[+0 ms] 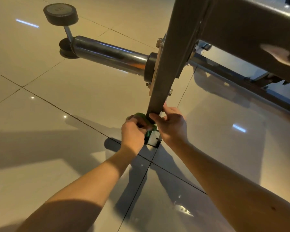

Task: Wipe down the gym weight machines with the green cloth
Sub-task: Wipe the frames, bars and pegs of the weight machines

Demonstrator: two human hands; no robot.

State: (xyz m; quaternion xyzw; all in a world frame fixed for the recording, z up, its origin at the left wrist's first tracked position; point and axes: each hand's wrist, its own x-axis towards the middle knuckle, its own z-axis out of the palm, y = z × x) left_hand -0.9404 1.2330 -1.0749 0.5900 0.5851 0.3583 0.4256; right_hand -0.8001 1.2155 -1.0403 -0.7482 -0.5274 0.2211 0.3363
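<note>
A grey steel post (pixel 171 67) of the weight machine runs from the top of the head view down to a foot plate (pixel 153 141) on the floor. My left hand (pixel 133 131) grips the bunched green cloth (pixel 143 118) against the left side of the post's lower end. My right hand (pixel 172 126) holds the same lower end from the right, its thumb across the front face. Most of the cloth is hidden by my left fingers.
A chrome plate-loading sleeve (pixel 107 55) sticks out left from the post, with a black collar (pixel 150 67). A dumbbell (pixel 64 25) stands on end on the glossy tiled floor (pixel 49 164) behind it. More grey frame (pixel 251 29) crosses the upper right.
</note>
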